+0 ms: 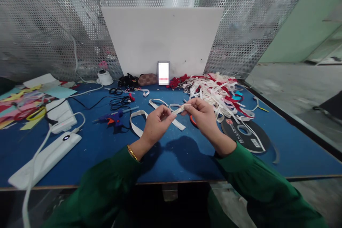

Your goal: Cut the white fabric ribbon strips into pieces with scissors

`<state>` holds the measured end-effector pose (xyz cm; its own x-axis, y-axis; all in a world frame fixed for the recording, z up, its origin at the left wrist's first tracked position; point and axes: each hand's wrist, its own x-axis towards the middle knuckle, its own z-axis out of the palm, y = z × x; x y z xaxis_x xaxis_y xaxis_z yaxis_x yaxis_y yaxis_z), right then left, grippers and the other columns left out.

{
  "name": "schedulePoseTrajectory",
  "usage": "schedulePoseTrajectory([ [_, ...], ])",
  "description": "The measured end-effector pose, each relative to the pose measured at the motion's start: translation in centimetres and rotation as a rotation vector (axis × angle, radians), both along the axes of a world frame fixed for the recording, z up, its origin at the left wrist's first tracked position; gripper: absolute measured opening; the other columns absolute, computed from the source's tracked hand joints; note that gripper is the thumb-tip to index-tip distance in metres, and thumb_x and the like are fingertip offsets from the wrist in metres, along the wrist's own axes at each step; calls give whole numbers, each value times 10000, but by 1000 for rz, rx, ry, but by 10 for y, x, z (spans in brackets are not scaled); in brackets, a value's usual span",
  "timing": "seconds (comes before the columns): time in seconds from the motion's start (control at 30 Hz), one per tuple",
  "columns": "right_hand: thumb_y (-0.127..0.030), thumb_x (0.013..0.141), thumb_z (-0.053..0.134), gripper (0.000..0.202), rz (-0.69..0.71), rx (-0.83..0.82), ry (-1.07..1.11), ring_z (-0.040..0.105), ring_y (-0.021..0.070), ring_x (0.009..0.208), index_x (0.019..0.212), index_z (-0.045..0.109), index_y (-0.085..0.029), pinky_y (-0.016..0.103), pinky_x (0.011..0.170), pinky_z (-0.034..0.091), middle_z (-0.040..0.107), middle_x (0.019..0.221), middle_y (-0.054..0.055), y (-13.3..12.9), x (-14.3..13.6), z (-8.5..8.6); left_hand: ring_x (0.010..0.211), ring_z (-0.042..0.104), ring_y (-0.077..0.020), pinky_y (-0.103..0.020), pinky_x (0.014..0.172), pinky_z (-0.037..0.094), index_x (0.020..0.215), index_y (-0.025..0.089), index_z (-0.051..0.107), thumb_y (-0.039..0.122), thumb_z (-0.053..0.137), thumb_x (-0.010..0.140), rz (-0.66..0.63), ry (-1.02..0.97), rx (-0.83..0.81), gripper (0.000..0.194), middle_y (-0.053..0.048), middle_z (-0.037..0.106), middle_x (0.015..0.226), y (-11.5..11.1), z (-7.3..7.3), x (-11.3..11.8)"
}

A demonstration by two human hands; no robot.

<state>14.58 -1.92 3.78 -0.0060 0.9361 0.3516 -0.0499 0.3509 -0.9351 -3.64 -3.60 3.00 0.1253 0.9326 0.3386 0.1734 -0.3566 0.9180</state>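
Observation:
A white ribbon [178,124] is stretched between my two hands above the blue table, with loose lengths hanging and curling to the left. My left hand [158,123] pinches it between thumb and fingers. Close by on the right, my right hand [201,114] pinches the ribbon at a small cream-coloured bunched part [182,107]. Orange-handled scissors [192,121] lie partly hidden under my right hand.
A heap of white and red ribbons [213,91] lies behind my right hand, with a black reel [247,135] in front. Left are a blue glue gun [113,118], black cables, a white power strip [61,115] and coloured sheets. A phone [164,73] stands against a white board [162,39].

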Motion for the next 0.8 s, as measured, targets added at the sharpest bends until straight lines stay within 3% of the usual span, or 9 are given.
schedulePoseTrajectory([
  [0.13,-339,814,725,146,8,10,-6,678,148,607,771,648,-222,278,610,505,721,644,-11,0,0,0,597,422,-108,-253,573,327,719,190,533,374,721,824,2,-85,-66,283,36,497,648,2,-2,1],
  [0.33,-324,820,717,131,9,37,-13,692,159,657,762,652,-225,293,649,533,733,673,0,-3,-1,3,593,459,-119,-259,579,351,684,190,548,351,766,767,52,-118,-82,284,26,526,626,4,-5,1],
  [0.5,-328,826,714,131,8,39,-23,693,168,683,772,650,-228,308,666,538,741,698,8,-4,-1,3,626,516,-124,-257,617,389,872,180,662,325,768,762,59,-136,-90,211,19,595,680,4,-4,1],
  [0.63,-327,827,710,134,-25,50,-33,674,160,675,768,646,-225,305,668,527,726,697,5,-1,0,1,628,512,-121,-255,610,382,749,161,675,365,759,762,35,-127,-111,220,-1,622,682,3,-3,3],
  [0.8,-355,816,730,176,-47,35,-41,639,150,635,760,624,-226,296,635,502,699,669,-3,-2,0,1,606,499,-121,-255,586,373,731,166,650,383,748,768,62,-117,-116,241,8,601,647,2,-4,4],
])
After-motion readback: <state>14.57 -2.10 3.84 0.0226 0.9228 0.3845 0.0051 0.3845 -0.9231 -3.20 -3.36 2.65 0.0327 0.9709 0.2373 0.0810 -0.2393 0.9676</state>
